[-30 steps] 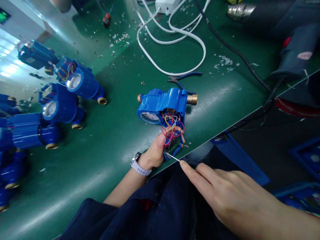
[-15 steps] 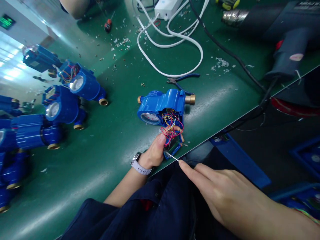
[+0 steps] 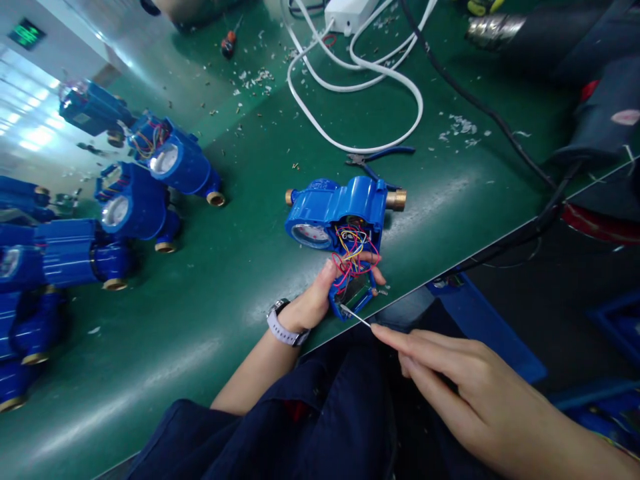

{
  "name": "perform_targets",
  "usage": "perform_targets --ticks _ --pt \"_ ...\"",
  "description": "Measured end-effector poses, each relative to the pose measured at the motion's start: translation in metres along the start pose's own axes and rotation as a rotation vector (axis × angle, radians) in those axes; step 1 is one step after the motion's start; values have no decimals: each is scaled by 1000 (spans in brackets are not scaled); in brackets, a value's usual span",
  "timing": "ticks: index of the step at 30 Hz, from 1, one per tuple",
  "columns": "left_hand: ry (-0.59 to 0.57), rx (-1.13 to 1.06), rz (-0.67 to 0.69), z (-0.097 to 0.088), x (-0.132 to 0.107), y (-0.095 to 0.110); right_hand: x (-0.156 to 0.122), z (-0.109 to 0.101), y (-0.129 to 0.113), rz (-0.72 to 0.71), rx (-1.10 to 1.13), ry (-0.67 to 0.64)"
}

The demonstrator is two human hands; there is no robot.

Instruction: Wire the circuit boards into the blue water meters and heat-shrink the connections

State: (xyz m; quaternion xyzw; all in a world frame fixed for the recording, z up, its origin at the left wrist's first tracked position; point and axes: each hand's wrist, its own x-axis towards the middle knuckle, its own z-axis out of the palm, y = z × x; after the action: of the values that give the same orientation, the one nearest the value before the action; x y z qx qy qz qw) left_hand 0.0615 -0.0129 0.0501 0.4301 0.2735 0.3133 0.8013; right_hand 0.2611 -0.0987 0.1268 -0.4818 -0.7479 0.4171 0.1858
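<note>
A blue water meter (image 3: 333, 210) with brass ends lies on the green bench, its side open. Red, yellow and white wires (image 3: 353, 247) run from that opening into a small blue cover (image 3: 364, 303) with a circuit board inside. My left hand (image 3: 320, 293) is closed around this cover, thumb on the near side and fingertips beyond. In my right hand (image 3: 450, 367) is a thin tool with a bright metal shaft (image 3: 357, 316), handle hidden by the hand. The index finger stretches along it, and its tip is at the cover's lower corner.
Several more blue meters (image 3: 135, 200) stand at the left. Cutting pliers (image 3: 383, 155) lie just behind the open meter. A white cable (image 3: 420, 100), a power strip (image 3: 347, 15) and a heat gun (image 3: 565, 53) are at the back. The bench edge (image 3: 480, 253) runs diagonally, close to my hands.
The whole view has shifted, so the bench and meters appear farther right. My right hand's lower fingers now show more. The tool tip stays at the cover's corner, and both grips persist.
</note>
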Motion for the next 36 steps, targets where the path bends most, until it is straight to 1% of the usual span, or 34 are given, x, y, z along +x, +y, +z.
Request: perform_targets --ticks 5,9,14,16,21,23,24,27,29,30,34,36 --pt "2 -43 -23 1 1 3 -2 0 3 -30 -93 -36" --pt "-33 -60 -17 -1 0 5 -2 2 6 -93 -150 -81" --pt "-38 -71 -40 -1 0 3 -1 4 4 -146 -318 -134" --pt "-23 -67 -32 -1 0 1 -1 4 2 -174 -391 -112" --pt "54 30 54 1 -3 -6 -1 2 -1 -237 -569 17" --pt "81 51 71 3 -4 -9 0 2 0 -234 -564 22" --pt "95 56 72 4 -4 -10 0 1 2 -223 -521 17" --pt "138 67 67 5 -4 -14 3 2 7 -154 -286 -10" --pt "152 81 74 6 -3 -15 4 2 9 -134 -211 -16" --pt "153 90 83 7 -3 -15 3 3 10 -143 -240 -14" --pt "152 133 98 8 -4 -14 1 5 9 -216 -491 14" --pt "154 133 87 7 -5 -15 3 5 9 -202 -463 8"
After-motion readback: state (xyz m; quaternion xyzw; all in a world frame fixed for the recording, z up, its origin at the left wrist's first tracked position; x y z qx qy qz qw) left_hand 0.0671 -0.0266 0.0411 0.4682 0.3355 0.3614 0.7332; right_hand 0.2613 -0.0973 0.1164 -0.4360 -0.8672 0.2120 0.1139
